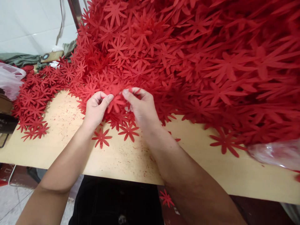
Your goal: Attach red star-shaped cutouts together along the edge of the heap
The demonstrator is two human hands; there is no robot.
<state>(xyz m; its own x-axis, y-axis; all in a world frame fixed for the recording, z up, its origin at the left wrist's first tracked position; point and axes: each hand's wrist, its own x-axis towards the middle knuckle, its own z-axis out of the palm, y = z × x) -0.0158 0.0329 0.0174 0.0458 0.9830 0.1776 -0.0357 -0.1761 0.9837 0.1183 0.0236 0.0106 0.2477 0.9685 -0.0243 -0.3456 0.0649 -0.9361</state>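
Both my hands meet over the near edge of a large heap of red flower-shaped cutouts (145, 62) with long narrow petals. Between them is one red flower cutout (116, 103). My left hand (97, 104) pinches a petal on its left side with thumb and forefinger. On the other side, my right hand (140, 103) is closed, thumb against forefinger, at the cutout's right edge, with a bit of red showing at the fingertips. Loose single cutouts lie just below my hands on the wooden table (112, 162).
A smaller pile of red cutouts (35, 103) spreads along the table's left side, beside a white plastic bag (10, 78). Clear plastic (276, 154) lies at the right. Green cloth (21, 59) is by the wall. One cutout (166, 198) is below the table edge.
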